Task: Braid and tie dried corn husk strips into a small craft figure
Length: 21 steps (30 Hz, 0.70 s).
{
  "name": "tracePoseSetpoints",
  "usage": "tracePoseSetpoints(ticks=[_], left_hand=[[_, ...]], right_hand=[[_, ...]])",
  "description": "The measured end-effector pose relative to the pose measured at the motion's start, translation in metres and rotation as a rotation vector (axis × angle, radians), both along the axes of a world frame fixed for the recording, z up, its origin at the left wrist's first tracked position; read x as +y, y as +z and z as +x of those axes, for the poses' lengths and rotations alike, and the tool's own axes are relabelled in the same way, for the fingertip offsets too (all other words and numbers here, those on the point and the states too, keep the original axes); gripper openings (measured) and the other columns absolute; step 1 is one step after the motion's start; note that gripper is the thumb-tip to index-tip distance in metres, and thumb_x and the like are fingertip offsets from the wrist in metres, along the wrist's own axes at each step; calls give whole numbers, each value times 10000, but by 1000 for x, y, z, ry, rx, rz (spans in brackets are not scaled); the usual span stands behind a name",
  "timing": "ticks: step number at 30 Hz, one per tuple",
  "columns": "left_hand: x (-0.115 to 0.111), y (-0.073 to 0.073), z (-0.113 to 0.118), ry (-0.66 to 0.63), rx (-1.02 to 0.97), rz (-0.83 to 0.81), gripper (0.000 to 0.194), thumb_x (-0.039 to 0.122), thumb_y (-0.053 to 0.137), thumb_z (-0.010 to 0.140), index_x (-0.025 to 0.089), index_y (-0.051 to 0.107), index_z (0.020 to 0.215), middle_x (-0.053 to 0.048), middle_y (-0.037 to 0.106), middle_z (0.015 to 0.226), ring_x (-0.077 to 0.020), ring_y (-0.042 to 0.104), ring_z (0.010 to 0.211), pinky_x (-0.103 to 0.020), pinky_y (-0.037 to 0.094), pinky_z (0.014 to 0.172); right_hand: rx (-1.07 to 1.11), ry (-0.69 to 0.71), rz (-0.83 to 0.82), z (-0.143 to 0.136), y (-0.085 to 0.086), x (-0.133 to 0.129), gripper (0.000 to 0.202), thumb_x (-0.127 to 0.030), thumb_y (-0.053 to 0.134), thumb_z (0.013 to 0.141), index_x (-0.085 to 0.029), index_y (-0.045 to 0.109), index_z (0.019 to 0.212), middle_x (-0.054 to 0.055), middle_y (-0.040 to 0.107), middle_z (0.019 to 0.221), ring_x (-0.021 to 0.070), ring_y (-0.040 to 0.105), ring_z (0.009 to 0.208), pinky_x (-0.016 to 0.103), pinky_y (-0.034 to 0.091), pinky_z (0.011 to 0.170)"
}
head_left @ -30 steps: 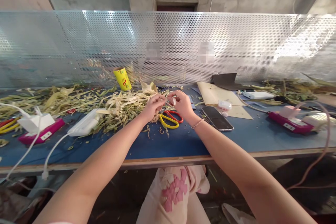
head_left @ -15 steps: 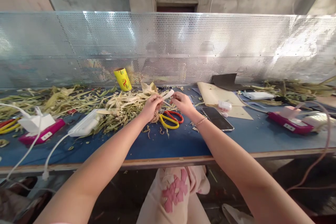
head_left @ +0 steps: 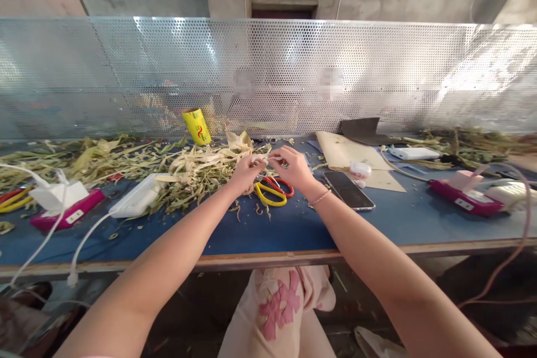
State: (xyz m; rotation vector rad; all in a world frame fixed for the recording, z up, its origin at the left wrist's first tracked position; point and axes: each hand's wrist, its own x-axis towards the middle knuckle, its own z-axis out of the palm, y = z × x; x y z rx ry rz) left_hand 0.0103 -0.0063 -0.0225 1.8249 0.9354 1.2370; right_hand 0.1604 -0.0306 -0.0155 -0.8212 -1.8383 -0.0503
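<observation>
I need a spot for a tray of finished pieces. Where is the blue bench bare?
Bare blue shows along the front edge of the bench, between the white power bank and the phone, and again right of the phone, short of the pink box. The husk pile, the scissors and both hands crowd the middle.

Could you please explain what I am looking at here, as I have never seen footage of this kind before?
The picture comes from a camera worn on a person's head, looking forward and down, so the two bare arms are the wearer's own. The left hand and right hand meet over a blue table, pinching a pale husk strip between them. Beneath lie scissors with red and yellow handles. A pile of dried husks spreads to the left; a phone lies to the right. A perforated metal screen stands behind.
</observation>
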Motion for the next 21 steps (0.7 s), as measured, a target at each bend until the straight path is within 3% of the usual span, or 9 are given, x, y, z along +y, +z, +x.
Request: tracePoseSetpoints(ticks=[4,7,14,21], left_hand=[[-4,2,1,31,38,74,168,262,592,639,158,473,584,57,377,524,-68,337,505,-215,246,500],[-4,2,1,31,-52,8,171,256,596,633,157,467,579,60,372,505,-58,312,475,-211,226,474],[-4,6,2,-53,-349,-224,212,284,612,634,152,453,582,62,398,491,-14,246,381,-199,155,405],[-1,5,3,1,-330,-145,197,314,601,664,163,475,656,63,437,511,-17,271,372,-196,170,393]], right_hand=[[23,67,-31,-4,-2,-1,73,-220,526,750,-184,588,767,29,594,711,112,513,611,243,437,583],[-10,115,-17,-4,-3,-1,77,-210,530,736,-180,589,775,20,587,687,102,495,578,242,436,579],[80,-22,-63,2,-3,5,131,-127,477,683,-183,572,753,7,557,657,104,477,579,243,415,574],[130,156,-247,-2,-6,6,174,-181,492,698,-173,600,834,-21,515,603,79,447,539,213,389,532]])
